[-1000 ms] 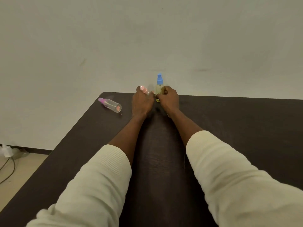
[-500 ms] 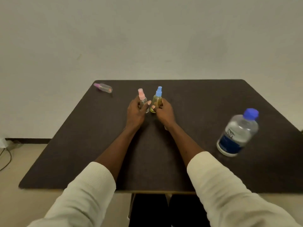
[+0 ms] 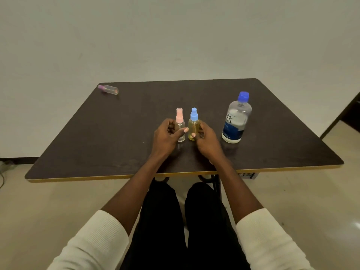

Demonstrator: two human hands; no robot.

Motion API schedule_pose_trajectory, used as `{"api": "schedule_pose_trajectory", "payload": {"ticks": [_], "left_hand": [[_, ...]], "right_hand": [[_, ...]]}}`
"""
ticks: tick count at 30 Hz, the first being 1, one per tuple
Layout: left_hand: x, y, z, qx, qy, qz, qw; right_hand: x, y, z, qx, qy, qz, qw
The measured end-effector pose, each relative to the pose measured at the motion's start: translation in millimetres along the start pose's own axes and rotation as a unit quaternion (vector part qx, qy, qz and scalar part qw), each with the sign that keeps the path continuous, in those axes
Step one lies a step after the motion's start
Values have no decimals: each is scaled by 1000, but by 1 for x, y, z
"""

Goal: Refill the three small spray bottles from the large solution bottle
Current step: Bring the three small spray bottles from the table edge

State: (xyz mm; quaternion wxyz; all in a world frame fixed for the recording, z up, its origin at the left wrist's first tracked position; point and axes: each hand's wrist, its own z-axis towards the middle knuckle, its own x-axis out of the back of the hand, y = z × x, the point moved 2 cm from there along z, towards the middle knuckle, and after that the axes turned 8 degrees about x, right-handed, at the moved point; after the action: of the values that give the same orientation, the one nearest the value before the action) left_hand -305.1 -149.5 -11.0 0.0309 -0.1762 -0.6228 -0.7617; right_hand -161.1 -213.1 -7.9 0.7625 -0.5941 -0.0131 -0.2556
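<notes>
Two small spray bottles stand upright side by side at the middle of the dark table [image 3: 109, 137]. My left hand [image 3: 166, 136] grips the clear one with the pink sprayer [image 3: 180, 123], thumb across its front. My right hand [image 3: 206, 140] grips the yellowish one with the blue sprayer [image 3: 193, 124]. A third small bottle with a purple sprayer [image 3: 108, 89] lies on its side at the table's far left corner. The large solution bottle [image 3: 236, 118], clear with a blue cap and blue label, stands upright to the right of my right hand.
The table's yellow front edge [image 3: 97, 178] runs just beyond my knees. A white wall rises behind the table. Cables lie on the floor at the left [image 3: 3, 168]. A dark piece of furniture [image 3: 350, 112] shows at the right edge.
Both hands have drawn the pink and blue spray bottles back from the table's far edge toward its middle. The view has pulled back, bringing the large bottle and my legs into sight.
</notes>
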Motion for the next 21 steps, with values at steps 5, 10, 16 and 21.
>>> {"api": "schedule_pose_trajectory", "payload": {"ticks": [5,10,16,21], "left_hand": [[2,0,-1,-3,10,12,1000],[1,-1,1,-12,9,21,1000],[1,-2,2,-14,16,26,999],[7,1,0,-7,73,-23,997]], "right_hand": [[0,4,1,-10,4,-8,1000],[-1,10,3,-21,9,1,1000],[-2,21,8,-21,29,-10,999],[1,13,2,5,95,-93,991]]}}
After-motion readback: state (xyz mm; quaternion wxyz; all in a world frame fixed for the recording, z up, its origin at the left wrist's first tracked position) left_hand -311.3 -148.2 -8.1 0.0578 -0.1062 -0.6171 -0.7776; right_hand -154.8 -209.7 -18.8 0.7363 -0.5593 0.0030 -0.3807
